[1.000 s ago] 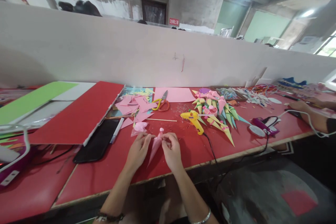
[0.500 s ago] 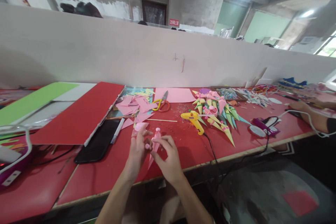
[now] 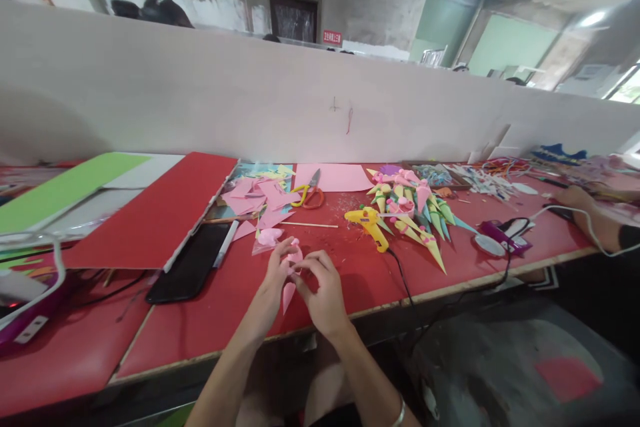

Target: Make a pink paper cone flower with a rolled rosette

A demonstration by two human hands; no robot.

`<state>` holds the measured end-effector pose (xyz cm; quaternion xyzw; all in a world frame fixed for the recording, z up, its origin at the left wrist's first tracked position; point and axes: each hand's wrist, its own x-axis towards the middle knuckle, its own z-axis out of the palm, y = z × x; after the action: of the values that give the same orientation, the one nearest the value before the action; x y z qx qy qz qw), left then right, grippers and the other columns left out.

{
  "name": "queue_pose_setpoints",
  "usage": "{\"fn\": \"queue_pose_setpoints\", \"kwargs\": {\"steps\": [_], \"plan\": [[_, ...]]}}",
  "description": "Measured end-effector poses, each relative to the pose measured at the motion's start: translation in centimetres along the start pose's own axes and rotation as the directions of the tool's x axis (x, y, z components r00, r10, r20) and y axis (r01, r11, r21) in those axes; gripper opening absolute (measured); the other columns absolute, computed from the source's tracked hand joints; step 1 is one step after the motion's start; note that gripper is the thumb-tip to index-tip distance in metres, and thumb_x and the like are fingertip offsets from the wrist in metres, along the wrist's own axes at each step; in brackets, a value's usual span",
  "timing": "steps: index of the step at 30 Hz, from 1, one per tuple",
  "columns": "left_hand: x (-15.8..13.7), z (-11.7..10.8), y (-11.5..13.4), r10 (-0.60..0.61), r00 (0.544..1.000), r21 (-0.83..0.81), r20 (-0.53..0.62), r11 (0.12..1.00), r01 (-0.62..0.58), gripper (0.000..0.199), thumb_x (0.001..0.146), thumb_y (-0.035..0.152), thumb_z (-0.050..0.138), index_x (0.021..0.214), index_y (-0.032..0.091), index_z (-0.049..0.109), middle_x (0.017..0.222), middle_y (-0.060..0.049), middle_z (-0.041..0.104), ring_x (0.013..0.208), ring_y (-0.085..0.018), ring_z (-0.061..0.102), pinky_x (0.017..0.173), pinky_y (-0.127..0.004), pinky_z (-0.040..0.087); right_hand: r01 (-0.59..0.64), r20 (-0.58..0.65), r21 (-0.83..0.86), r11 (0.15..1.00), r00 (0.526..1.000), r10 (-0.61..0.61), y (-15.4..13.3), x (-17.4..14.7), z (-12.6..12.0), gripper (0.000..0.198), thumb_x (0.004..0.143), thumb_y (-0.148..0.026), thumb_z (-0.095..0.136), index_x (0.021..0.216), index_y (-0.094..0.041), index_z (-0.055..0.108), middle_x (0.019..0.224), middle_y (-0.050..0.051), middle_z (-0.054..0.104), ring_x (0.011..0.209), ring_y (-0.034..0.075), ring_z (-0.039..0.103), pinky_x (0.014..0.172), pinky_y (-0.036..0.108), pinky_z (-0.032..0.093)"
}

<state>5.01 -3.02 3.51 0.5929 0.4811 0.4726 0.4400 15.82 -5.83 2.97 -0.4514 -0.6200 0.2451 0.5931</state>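
Observation:
A pink paper cone figure (image 3: pixel 289 296) hangs point-down between my two hands above the front of the red table, its rounded pink top showing over my fingers. My left hand (image 3: pixel 271 282) is closed around its upper left side. From the right, my right hand (image 3: pixel 323 289) pinches the same cone with thumb and fingertips. The small pink piece at its upper part is mostly hidden by my fingers. Just beyond my left hand lies a soft-looking pink lump (image 3: pixel 270 236) on a clear wrapper.
A yellow glue gun (image 3: pixel 369 225) lies right of my hands, beside a pile of paper cones (image 3: pixel 415 207). Scissors (image 3: pixel 309 191), pink paper scraps (image 3: pixel 257 197), a black phone (image 3: pixel 189 265) and a red board (image 3: pixel 157 213) are around. Another person's arm (image 3: pixel 587 217) rests at right.
My left hand has moved in against the cone's upper part, bringing the small pink piece that was at its fingertips. My right hand keeps its pinch on the cone.

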Motion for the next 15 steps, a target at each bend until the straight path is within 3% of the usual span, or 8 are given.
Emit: {"fn": "queue_pose_setpoints", "kwargs": {"steps": [2,5,8,15], "plan": [[-0.4,-0.4,0.4,0.007,1.0,0.056,-0.004,0.998,-0.006,0.04,0.075,0.048,0.045,0.103,0.02,0.053,0.103,-0.006,0.057,0.088,-0.018,0.055,0.074,-0.027,0.045,0.007,-0.025,-0.01,1.0,1.0,-0.007,0.1,0.1,-0.2,0.008,0.08,-0.02,0.055,0.083,-0.019,0.062,0.082,0.003,0.054,0.079,0.015,0.054,0.074,0.026,0.045],[-0.6,-0.8,1.0,0.001,0.999,0.172,0.044,0.985,-0.008,0.029,0.071,0.044,0.051,0.079,0.018,0.059,0.081,-0.003,0.061,0.076,-0.017,0.056,0.067,-0.026,0.044,0.017,-0.031,-0.015,1.0,0.999,-0.018,0.2,0.0,-0.5,0.009,0.079,-0.015,0.053,0.083,-0.019,0.06,0.082,0.003,0.054,0.078,0.014,0.053,0.072,0.026,0.045],[-0.5,-1.0,1.3,-0.011,0.994,0.205,0.107,0.979,-0.011,0.026,0.07,0.043,0.052,0.07,0.018,0.061,0.068,-0.001,0.061,0.067,-0.016,0.054,0.063,-0.025,0.042,0.013,-0.02,-0.007,1.0,1.0,-0.013,0.2,-0.1,-0.6,0.013,0.077,-0.011,0.051,0.083,-0.018,0.06,0.082,0.003,0.054,0.078,0.014,0.053,0.071,0.025,0.045],[-0.6,-0.9,0.6,-0.14,0.982,-0.044,0.128,0.988,0.147,0.03,0.064,0.047,0.058,0.063,0.017,0.059,0.055,0.004,0.051,0.055,-0.011,0.046,0.057,-0.021,0.039,0.038,0.02,0.039,0.999,0.999,-0.039,-0.1,-0.2,-1.0,0.014,0.079,-0.015,0.054,0.088,-0.019,0.064,0.082,0.003,0.058,0.078,0.014,0.056,0.07,0.024,0.045]]}}
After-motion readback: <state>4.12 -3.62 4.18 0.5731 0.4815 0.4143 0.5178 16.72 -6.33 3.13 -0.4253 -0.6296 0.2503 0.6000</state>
